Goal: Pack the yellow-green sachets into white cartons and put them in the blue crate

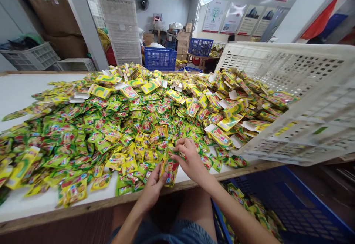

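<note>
Near the table's front edge, my left hand [154, 184] is closed around the lower part of a small yellow and green box [169, 171], thumb on its printed front. At the box's upper end, my right hand [190, 159] pinches a green sachet [168, 151] with thumb and fingertips. Whether that sachet is partly inside the box cannot be made out. Right behind my hands spreads a heap of green sachets [149, 110], with several yellow sachets [138, 151] among them. Flat yellow boxes [227, 122], some with white flaps out, lie on top and to the right.
A white perforated crate [310, 103] lies tipped on the table's right side, boxes spilling from it. Below the table's edge at right stands a blue crate [299, 207] with packets inside. Stacked white crates [119, 18] and a blue basket [160, 57] stand beyond the table [16, 84].
</note>
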The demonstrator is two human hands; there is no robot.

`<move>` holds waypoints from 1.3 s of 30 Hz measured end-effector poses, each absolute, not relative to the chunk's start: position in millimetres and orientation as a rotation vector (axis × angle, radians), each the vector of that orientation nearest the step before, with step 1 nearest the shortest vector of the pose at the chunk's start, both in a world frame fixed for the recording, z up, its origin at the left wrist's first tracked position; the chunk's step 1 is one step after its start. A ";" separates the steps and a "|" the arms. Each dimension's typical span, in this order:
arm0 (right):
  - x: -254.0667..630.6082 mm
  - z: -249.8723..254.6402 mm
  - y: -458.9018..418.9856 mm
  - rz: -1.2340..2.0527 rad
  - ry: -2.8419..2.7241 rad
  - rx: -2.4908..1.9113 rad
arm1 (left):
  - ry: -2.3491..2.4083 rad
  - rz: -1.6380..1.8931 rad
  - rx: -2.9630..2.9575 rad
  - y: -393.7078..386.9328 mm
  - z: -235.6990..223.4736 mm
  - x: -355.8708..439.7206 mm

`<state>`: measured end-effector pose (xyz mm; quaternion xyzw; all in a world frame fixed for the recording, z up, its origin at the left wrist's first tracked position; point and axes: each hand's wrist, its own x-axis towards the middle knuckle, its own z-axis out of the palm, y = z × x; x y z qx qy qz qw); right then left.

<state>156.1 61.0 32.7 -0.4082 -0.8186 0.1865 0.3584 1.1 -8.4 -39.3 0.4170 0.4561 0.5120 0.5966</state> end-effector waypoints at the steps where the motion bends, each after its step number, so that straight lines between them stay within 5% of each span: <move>1: 157.2 33.3 59.2 0.513 -2.145 -1.034 | 1.070 1.191 0.967 -8.4 -40.7 1.2; 9: 164.5 27.4 46.7 0.773 -2.267 -0.964 | 1.262 1.142 1.157 -7.3 -47.5 0.6; 21: 148.5 -28.6 35.2 1.278 -1.409 -0.959 | 1.125 1.227 1.259 -5.7 -36.5 4.5; 30: 167.9 -34.1 44.7 1.072 -1.676 -1.054 | 1.142 1.123 1.411 6.5 -31.6 4.2; 39: 160.3 -19.5 45.8 1.005 -1.690 -0.980 | 1.176 1.383 1.346 10.6 -29.2 13.3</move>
